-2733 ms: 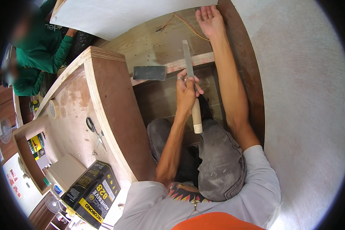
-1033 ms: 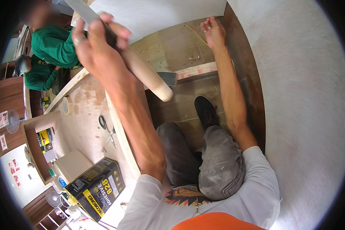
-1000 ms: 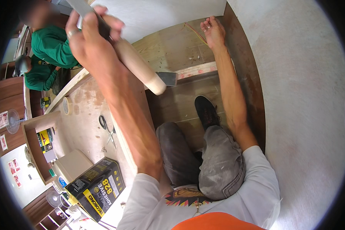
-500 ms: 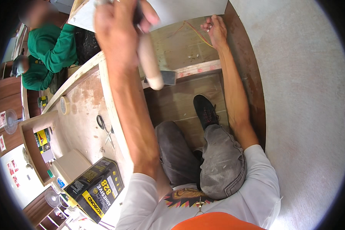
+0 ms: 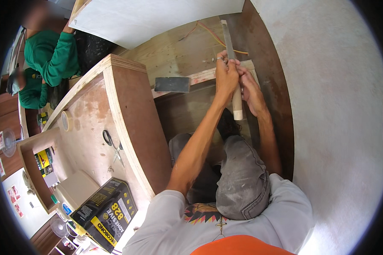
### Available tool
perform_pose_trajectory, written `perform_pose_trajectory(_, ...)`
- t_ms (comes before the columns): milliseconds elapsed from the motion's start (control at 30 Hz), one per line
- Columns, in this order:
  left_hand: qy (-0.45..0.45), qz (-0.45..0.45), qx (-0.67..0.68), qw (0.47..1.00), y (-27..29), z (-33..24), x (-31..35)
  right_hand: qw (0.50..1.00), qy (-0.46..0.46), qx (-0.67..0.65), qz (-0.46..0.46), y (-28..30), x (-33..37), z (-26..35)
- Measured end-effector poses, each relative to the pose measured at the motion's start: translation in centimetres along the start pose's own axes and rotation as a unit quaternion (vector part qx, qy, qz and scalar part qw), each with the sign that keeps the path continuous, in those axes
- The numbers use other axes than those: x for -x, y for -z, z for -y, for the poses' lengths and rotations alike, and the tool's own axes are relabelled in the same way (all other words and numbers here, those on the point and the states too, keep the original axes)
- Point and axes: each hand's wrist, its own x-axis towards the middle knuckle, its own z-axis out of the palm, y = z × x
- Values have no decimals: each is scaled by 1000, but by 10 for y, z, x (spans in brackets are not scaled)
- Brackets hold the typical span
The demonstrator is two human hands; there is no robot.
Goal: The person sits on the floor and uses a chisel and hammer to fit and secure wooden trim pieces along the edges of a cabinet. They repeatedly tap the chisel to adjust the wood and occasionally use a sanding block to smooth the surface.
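Observation:
A long, flat file (image 5: 227, 36) with a round, pale wooden handle (image 5: 237, 111) points away from me over the wooden frame. My left hand (image 5: 227, 81) is closed around it where blade and handle meet. Against the right side of the handle are the curled fingers of my right hand (image 5: 252, 94), partly hidden behind the handle and my left hand. A thin yellow-and-red wire (image 5: 215, 35) lies on the boards by the blade. Left of my hands, a dark rectangular block (image 5: 172, 84) rests on the edge of a wooden crosspiece (image 5: 204, 77).
A plywood panel (image 5: 136, 102) stands to my left, a pale wall panel (image 5: 336, 106) to my right. Scissors (image 5: 114, 146), a tape roll (image 5: 67, 120) and a black-and-yellow adhesive can (image 5: 104, 214) are at left. Two people in green (image 5: 51, 57) are beyond, upper left.
My left hand has come down and right with the file, from the upper left to beside my right hand. My right hand has drawn back from the wire to the handle.

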Motion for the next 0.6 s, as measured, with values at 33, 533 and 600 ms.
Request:
perform_pose_trajectory(33, 0, -8, 9, 1000, -1, 5, -7, 999, -2, 48, -22, -9, 5, 11)
perform_pose_trajectory(533, 96, 135, 113, 980, -12, -30, -47, 985, 66, 138, -77, -11, -54, 64)
perform_pose_trajectory(600, 103, 119, 116, 981, -20, -25, -48, 981, 82, 158, -80, -3, -55, 69)
